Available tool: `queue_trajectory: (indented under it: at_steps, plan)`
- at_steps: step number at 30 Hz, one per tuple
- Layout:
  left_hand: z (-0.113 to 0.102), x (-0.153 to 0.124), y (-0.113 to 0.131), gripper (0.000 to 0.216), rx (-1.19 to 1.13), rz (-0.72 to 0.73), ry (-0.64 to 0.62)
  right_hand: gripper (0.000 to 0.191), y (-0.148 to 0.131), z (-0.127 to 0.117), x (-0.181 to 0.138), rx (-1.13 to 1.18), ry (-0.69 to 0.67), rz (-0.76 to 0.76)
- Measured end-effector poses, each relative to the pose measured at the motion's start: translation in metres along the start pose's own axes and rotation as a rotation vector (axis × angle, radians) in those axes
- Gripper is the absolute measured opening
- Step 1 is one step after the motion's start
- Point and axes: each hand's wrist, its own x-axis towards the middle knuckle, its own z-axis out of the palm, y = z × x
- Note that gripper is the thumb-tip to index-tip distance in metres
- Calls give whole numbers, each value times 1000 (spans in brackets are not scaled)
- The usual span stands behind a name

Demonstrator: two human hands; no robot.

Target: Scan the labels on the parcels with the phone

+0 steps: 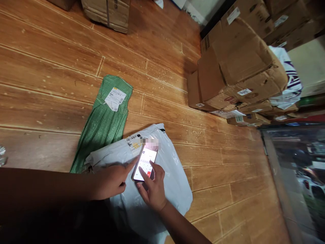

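Note:
A phone (144, 164) with a lit keypad screen rests on a white plastic mailer bag (175, 176), beside its printed label (134, 141). My left hand (109, 181) comes in from the left, index finger stretched to the phone's left edge and the other fingers curled; I see nothing held in it. My right hand (154, 189) is at the phone's lower right, its fingers spread, with fingertips over the screen and one digit at the bottom edge. Partly under the mailer lies a green woven sack (104, 125) with a white shipping label (115, 99).
Cardboard boxes (236, 61) are stacked at the upper right, with a white printed bag (286, 78) beside them. Another carton (108, 15) stands at the top. Wood-look floor (215, 152) surrounds the parcels. A glass panel (297, 169) borders the right side.

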Motion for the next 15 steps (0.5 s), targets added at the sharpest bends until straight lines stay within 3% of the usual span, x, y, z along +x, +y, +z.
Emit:
queue_trajectory:
  at_steps: [7, 15]
  plan:
    - [2, 0, 0, 90, -6, -6, 15, 44, 3, -3, 0, -37, 34, 75]
    - [9, 3, -6, 91, 7, 25, 25, 32, 8, -8, -10, -45, 107, -22]
